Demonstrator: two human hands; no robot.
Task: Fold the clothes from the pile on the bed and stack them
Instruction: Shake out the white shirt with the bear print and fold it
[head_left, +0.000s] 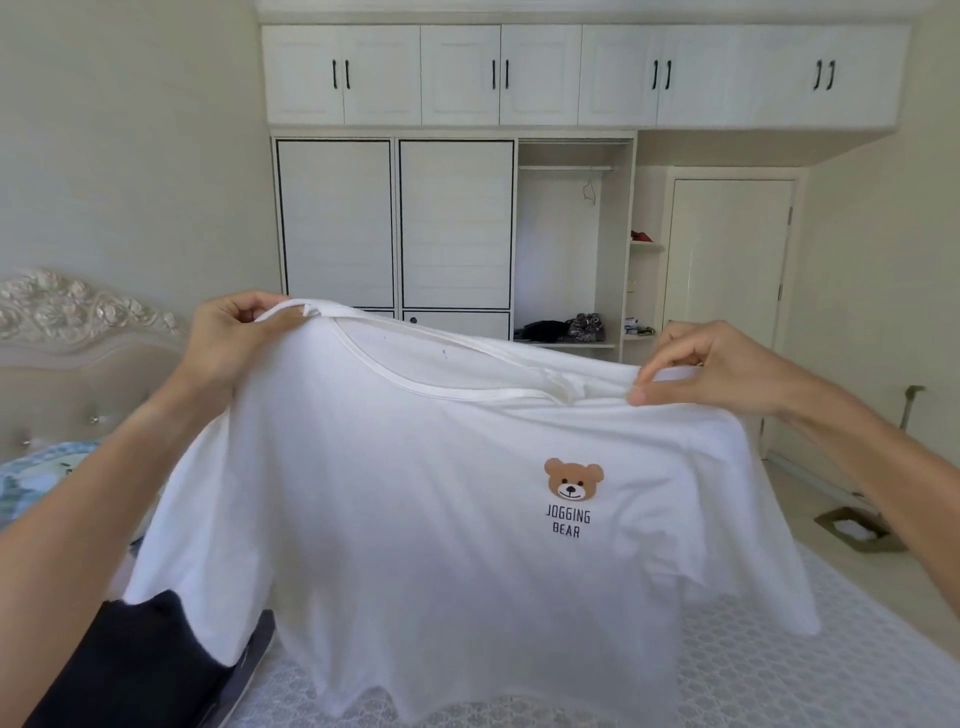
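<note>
Left hand (228, 332): pinches one shoulder of the white T-shirt (441, 519), left of centre.
Right hand (727, 371): thumb and fingers closed on the other shoulder, right of centre.
T-shirt: hangs spread across the middle of the frame, bear print (573, 479) facing the camera.
Hidden: the hem covers most of the bed (753, 675).
Lower left: dark clothes (140, 670), partly covered and cut off by the frame.
Background: wardrobe (457, 223); the small things on its shelves are unclear.

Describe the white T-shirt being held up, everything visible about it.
The white T-shirt looks like thin, soft cotton, with a ribbed round neckline and a small brown bear head above "JOGGING BEAR" on the chest. It hangs spread open, print facing the camera, pinched at each shoulder by the left hand and right hand, hem draping toward the bed.
</note>
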